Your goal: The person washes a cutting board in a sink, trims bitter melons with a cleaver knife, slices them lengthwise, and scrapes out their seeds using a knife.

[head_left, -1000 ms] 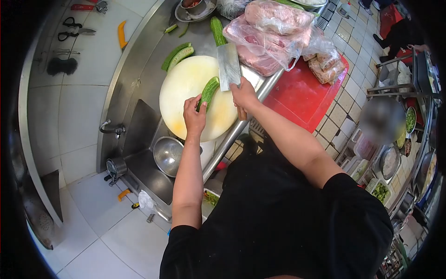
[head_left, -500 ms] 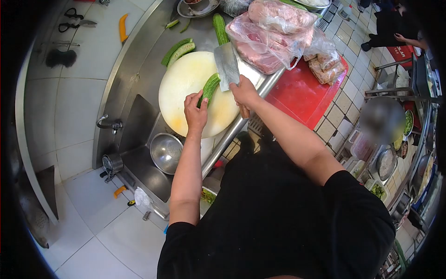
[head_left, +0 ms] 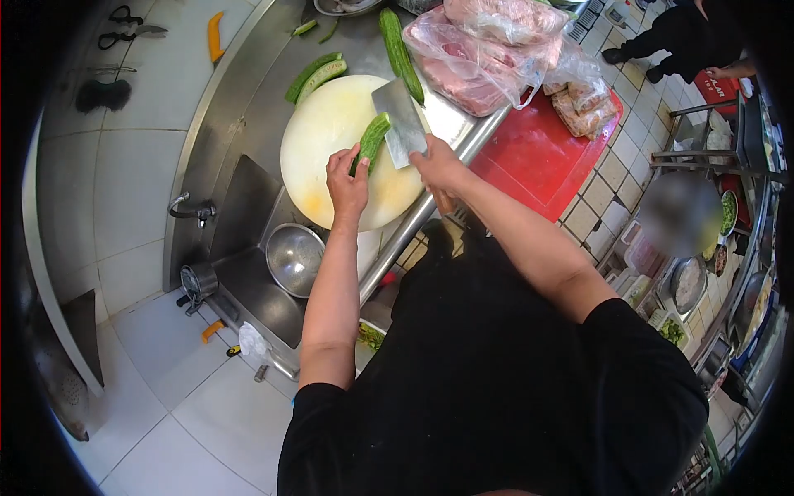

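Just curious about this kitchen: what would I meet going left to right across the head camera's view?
Black-handled scissors, faucet, round metal bowl, left hand, held cucumber piece, cleaver blade, right hand, red board.

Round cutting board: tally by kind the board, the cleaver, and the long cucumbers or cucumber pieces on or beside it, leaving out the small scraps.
Round cutting board: 1
Cleaver in the right hand: 1
Cucumber in the left hand: 1
Cucumber pieces lying beside the board: 2
Long cucumber beside the board: 1
Total: 6
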Action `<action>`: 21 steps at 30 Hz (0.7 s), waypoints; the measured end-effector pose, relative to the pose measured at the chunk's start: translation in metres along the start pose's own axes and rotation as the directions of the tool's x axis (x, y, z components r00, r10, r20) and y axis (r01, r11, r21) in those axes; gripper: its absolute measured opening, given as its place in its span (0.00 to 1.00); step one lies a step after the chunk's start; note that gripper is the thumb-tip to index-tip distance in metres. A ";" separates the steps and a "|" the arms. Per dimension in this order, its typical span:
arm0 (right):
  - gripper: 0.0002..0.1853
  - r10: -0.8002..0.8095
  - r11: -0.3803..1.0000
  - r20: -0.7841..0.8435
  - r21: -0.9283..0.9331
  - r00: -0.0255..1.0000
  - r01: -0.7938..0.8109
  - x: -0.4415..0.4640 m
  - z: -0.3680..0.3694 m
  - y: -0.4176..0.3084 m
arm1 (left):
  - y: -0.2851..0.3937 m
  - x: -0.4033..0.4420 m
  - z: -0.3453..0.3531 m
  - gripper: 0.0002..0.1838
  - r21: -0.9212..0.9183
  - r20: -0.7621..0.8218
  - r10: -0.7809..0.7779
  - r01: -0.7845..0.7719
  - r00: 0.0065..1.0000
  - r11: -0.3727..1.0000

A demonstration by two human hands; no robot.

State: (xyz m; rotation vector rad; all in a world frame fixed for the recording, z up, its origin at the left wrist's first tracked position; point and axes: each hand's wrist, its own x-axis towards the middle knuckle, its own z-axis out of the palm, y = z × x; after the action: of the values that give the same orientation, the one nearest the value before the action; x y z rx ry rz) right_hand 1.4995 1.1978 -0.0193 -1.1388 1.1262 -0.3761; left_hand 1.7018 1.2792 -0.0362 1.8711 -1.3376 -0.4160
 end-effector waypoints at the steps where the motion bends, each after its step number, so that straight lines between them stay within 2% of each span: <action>1: 0.14 0.000 0.999 -0.004 0.038 1.000 0.000 -0.007 0.003 0.000 | 0.002 0.001 -0.001 0.19 -0.010 -0.004 -0.011 0.011 1.000 1.000; 4: 0.14 -0.006 0.996 0.008 0.090 1.000 0.006 -0.008 0.007 0.004 | 0.003 0.000 -0.002 0.19 0.076 0.013 0.003 -0.004 1.000 0.997; 7: 0.14 0.009 0.999 0.014 0.051 1.000 -0.010 -0.014 0.005 -0.003 | 0.001 0.002 -0.002 0.19 0.040 0.012 -0.019 0.018 1.000 0.999; 10: 0.14 0.018 0.995 0.010 0.093 1.000 -0.019 -0.025 0.012 0.001 | 0.000 0.002 -0.001 0.19 0.036 0.014 -0.021 0.020 1.000 0.999; 12: 0.15 0.054 0.999 0.096 -0.002 0.994 -0.054 -0.044 0.017 0.000 | 0.000 0.005 -0.002 0.18 0.045 0.023 -0.031 0.030 0.999 0.999; 13: 0.15 0.021 0.998 0.088 0.054 0.996 -0.026 -0.048 0.019 0.000 | 0.001 0.004 -0.002 0.18 0.050 0.032 -0.035 0.033 0.999 0.998; 16: 0.15 0.049 0.999 0.141 -0.001 0.989 -0.049 -0.043 0.010 -0.008 | 0.001 0.000 -0.003 0.18 0.034 0.028 -0.061 0.060 0.998 0.998; 21: 0.15 0.037 0.999 0.103 -0.012 0.994 -0.036 -0.010 0.025 -0.007 | 0.002 0.001 -0.003 0.19 0.047 0.023 -0.085 0.084 0.996 0.995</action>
State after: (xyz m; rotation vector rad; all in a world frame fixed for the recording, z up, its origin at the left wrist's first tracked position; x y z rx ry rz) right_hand 1.5189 1.2152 -0.0087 -1.1321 1.0583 -0.2803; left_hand 1.7026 1.2787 -0.0324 1.9716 -1.2982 -0.4568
